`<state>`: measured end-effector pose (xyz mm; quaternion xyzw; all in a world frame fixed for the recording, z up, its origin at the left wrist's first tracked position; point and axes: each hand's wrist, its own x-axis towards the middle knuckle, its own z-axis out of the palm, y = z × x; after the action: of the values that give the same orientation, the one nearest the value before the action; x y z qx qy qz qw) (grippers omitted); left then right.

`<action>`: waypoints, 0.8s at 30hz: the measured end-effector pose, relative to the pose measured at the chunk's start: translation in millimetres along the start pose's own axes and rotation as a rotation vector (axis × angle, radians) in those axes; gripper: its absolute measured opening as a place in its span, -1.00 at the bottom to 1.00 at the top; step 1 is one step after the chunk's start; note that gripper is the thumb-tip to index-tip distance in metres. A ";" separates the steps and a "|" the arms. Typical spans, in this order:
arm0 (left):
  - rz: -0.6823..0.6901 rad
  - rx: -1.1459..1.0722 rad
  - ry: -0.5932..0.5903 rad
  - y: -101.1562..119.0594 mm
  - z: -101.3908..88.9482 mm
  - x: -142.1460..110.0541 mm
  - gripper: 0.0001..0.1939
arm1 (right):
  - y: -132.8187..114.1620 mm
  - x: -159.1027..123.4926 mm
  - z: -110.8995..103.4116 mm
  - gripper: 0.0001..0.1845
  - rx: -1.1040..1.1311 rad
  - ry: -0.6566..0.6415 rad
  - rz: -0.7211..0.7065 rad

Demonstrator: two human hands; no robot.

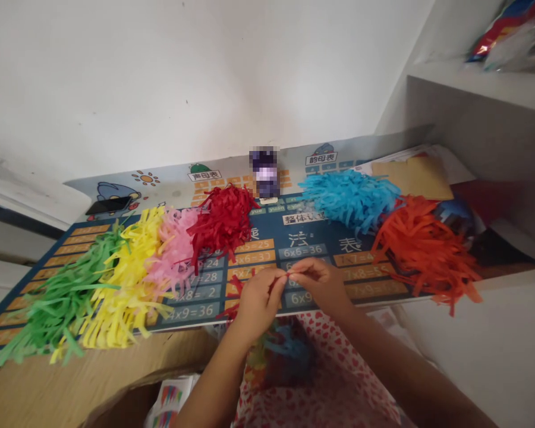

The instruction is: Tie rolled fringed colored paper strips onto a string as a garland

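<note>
Here, a red strip [288, 275] is pinched by left hand [258, 300] and right hand [323, 285]; red fringe [225, 221] is seen at ten o'clock.

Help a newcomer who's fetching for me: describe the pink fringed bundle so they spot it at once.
On the blue printed mat, look left of the left hand. The pink bundle lies between the yellow bundle and the red bundle; its pale pink sets it apart.

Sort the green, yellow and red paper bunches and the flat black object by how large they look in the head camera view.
1. Green bunch and yellow bunch: too alike to rank
2. Red bunch
3. Flat black object
</note>
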<state>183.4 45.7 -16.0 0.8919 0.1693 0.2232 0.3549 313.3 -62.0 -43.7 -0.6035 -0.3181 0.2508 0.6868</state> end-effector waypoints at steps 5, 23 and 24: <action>0.010 0.013 0.055 -1.4 4.0 -3.8 -0.87 | -6.5 -5.0 -3.4 -0.87 -0.120 -0.039 -0.053; 0.009 -0.175 0.023 -9.1 2.6 -10.5 -0.89 | 5.7 -11.6 -6.0 -0.82 0.016 -0.087 0.048; 0.027 -0.166 0.029 -9.0 2.0 -10.4 -0.90 | 6.0 -11.4 -5.8 -0.80 0.056 -0.109 0.072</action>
<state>174.4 46.0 -26.6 0.8584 0.1434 0.2542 0.4219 310.2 -73.3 -51.5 -0.5807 -0.3260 0.3166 0.6754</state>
